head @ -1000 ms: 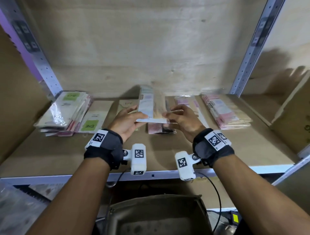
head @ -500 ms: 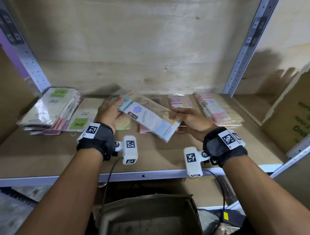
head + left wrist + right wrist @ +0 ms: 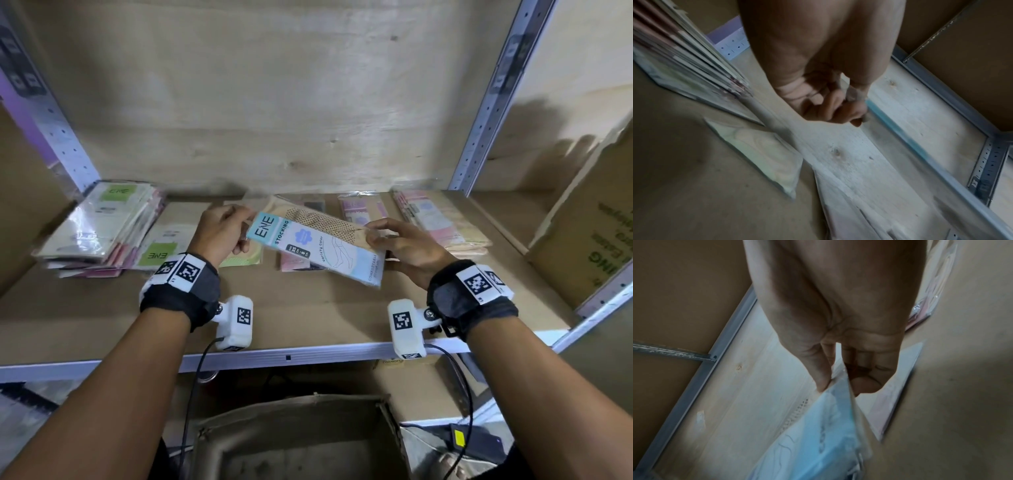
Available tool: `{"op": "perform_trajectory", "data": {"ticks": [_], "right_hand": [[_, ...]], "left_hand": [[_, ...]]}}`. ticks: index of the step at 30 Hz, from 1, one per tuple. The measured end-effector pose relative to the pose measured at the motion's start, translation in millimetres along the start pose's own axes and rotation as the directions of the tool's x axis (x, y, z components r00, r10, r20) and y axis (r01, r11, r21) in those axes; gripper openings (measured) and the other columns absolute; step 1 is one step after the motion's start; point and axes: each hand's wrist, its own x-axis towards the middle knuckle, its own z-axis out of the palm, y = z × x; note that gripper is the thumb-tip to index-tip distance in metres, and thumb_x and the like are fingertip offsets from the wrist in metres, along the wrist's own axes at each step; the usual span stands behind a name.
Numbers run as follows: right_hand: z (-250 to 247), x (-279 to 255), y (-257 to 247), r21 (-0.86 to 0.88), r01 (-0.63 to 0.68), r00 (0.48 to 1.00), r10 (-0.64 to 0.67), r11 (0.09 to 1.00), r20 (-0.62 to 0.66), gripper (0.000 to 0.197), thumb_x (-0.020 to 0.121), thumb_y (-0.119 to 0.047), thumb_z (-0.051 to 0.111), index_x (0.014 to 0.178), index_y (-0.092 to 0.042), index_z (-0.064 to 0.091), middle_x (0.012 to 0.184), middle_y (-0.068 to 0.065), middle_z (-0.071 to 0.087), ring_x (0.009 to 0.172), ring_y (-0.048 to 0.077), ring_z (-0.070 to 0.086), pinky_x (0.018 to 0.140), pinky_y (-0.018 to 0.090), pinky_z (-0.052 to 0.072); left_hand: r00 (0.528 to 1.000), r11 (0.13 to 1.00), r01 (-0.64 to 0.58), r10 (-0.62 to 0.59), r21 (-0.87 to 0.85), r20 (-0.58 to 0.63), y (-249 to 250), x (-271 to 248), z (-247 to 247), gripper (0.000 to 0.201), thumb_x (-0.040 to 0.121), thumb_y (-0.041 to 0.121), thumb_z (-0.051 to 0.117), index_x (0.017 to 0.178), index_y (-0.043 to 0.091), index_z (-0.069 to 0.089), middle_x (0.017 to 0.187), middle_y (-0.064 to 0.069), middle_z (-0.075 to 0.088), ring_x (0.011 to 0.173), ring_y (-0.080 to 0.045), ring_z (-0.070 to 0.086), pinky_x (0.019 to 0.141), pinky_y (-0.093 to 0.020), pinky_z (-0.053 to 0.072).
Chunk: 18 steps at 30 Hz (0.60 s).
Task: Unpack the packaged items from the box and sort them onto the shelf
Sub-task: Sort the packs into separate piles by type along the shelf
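Glossy flat blue stocking packet (image 3: 317, 248) pinched by left hand (image 3: 219, 233) and right hand (image 3: 407, 246).

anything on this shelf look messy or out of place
Mostly tidy. The left stack of clear-wrapped green-label packets is fanned out, its edges not squared, and one green-label packet lies beside it turned the other way, its label upside down. The blue stocking packet is tilted only because the left hand and right hand hold it.
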Motion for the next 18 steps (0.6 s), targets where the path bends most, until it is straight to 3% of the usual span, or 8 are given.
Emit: {"op": "perform_trajectory", "data": {"ticks": [4, 7, 10, 12, 14, 15, 18], "right_hand": [[-0.4, -1.0, 0.4, -0.010, 0.009, 1.000, -0.009, 1.000, 0.015, 0.028, 0.095, -0.010, 0.062, 0.123, -0.005, 0.060, 0.121, 0.016, 0.066, 0.094, 0.025, 0.065, 0.068, 0.031, 0.054], [0.2, -1.9, 1.7, -0.028, 0.020, 0.999, -0.018, 0.999, 0.044, 0.026, 0.096, -0.010, 0.061, 0.122, -0.006, 0.060, 0.116, 0.015, 0.066, 0.090, 0.023, 0.065, 0.066, 0.029, 0.053], [2.0, -2.0, 2.4, -0.033, 0.031, 0.998, -0.029, 0.999, 0.058, 0.024, 0.096, -0.010, 0.061, 0.119, -0.008, 0.061, 0.110, 0.014, 0.065, 0.089, 0.023, 0.065, 0.067, 0.030, 0.053], [3.5, -1.6, 2.6, -0.042, 0.036, 0.997, -0.034, 0.998, 0.068, 0.027, 0.096, -0.011, 0.060, 0.122, -0.005, 0.060, 0.110, 0.014, 0.065, 0.092, 0.024, 0.063, 0.071, 0.032, 0.052], [5.8, -1.0, 2.8, -0.047, 0.038, 0.997, -0.034, 0.998, 0.074, 0.030, 0.096, -0.010, 0.060, 0.126, -0.002, 0.058, 0.110, 0.014, 0.064, 0.095, 0.025, 0.062, 0.074, 0.033, 0.051], [7.2, -0.9, 2.8, -0.046, 0.038, 0.996, -0.034, 0.998, 0.077, 0.031, 0.096, -0.009, 0.060, 0.126, -0.002, 0.058, 0.110, 0.015, 0.064, 0.095, 0.026, 0.061, 0.074, 0.033, 0.051], [10.1, -0.7, 2.8, -0.042, 0.036, 0.996, -0.032, 0.998, 0.086, 0.028, 0.096, -0.009, 0.060, 0.123, -0.003, 0.059, 0.110, 0.014, 0.064, 0.095, 0.026, 0.060, 0.073, 0.032, 0.050]], "left_hand": [[0.997, 0.997, -0.076, 0.076, 0.018, -0.033, -1.8, -1.5, -5.8, 0.046, 0.095, 0.047, 0.053, 0.057, 0.023, 0.062, 0.048, -0.003, 0.061, 0.039, -0.012, 0.054, 0.037, -0.016, 0.033], [0.997, 0.995, -0.077, 0.079, 0.070, -0.028, -3.3, -1.5, -8.7, 0.054, 0.094, 0.057, 0.053, 0.051, 0.023, 0.056, 0.040, 0.005, 0.046, 0.036, -0.010, 0.041, 0.038, -0.017, 0.028], [0.999, 0.999, -0.029, 0.030, 0.022, -0.024, -2.7, -2.9, -7.1, 0.049, 0.097, 0.052, 0.052, 0.058, 0.022, 0.051, 0.053, -0.003, 0.049, 0.056, -0.020, 0.051, 0.047, -0.021, 0.032], [1.000, 0.993, 0.031, -0.030, -0.110, 0.008, 2.5, -7.0, -5.3, 0.040, 0.100, 0.045, 0.051, 0.076, 0.013, 0.059, 0.071, -0.012, 0.059, 0.063, -0.023, 0.063, 0.053, -0.024, 0.044], [0.993, 0.957, 0.105, -0.087, -0.270, 0.079, 8.9, -12.8, -5.2, 0.035, 0.102, 0.038, 0.051, 0.100, 0.006, 0.063, 0.077, -0.012, 0.069, 0.057, -0.017, 0.069, 0.049, -0.020, 0.050], [0.986, 0.934, 0.147, -0.112, -0.326, 0.123, 10.6, -15.4, -5.5, 0.036, 0.101, 0.038, 0.052, 0.101, 0.004, 0.065, 0.073, -0.011, 0.070, 0.050, -0.013, 0.067, 0.043, -0.017, 0.048], [0.968, 0.883, 0.221, -0.148, -0.414, 0.201, 15.4, -20.9, -6.3, 0.037, 0.098, 0.041, 0.057, 0.081, 0.010, 0.067, 0.060, -0.007, 0.065, 0.036, -0.009, 0.055, 0.037, -0.014, 0.043]]}}
